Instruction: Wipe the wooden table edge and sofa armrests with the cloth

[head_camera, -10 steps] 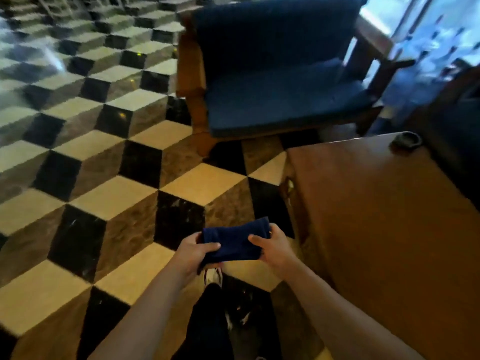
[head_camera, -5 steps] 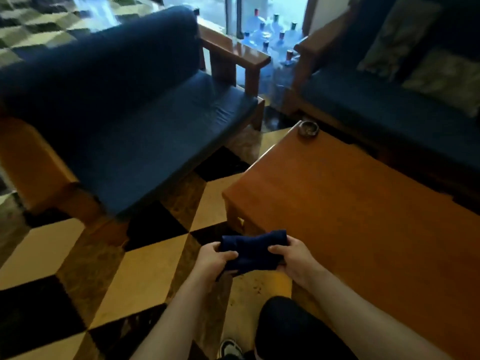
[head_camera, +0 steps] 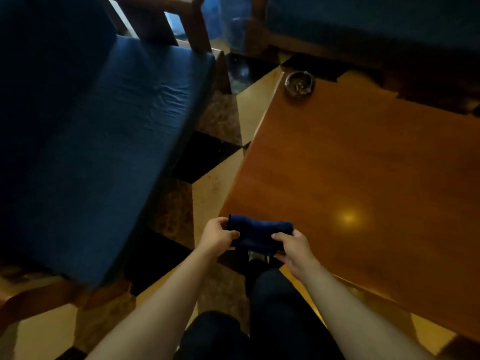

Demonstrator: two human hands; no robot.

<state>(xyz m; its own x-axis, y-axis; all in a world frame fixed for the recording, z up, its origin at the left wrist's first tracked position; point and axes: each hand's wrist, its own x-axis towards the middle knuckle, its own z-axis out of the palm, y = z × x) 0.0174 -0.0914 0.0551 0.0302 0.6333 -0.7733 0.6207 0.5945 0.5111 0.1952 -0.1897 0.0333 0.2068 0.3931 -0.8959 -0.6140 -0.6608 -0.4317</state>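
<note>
Your left hand point(head_camera: 217, 236) and right hand point(head_camera: 293, 249) each pinch an end of the folded cloth point(head_camera: 258, 236), held just over the near corner of the wooden table point(head_camera: 363, 178). Lower it onto the edge beneath your hands and press flat, wiping away from you along the rim.

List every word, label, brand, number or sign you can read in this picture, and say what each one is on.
None can be read.
Dark blue cloth, held between left hand and right hand: no tag or print visible.
Wooden table: bare surface, only a light reflection.
Ashtray on the table's far corner: blurred, no marking legible.
Blue sofa: no label visible.
Water bottles behind it: too blurred to read anything.
</note>
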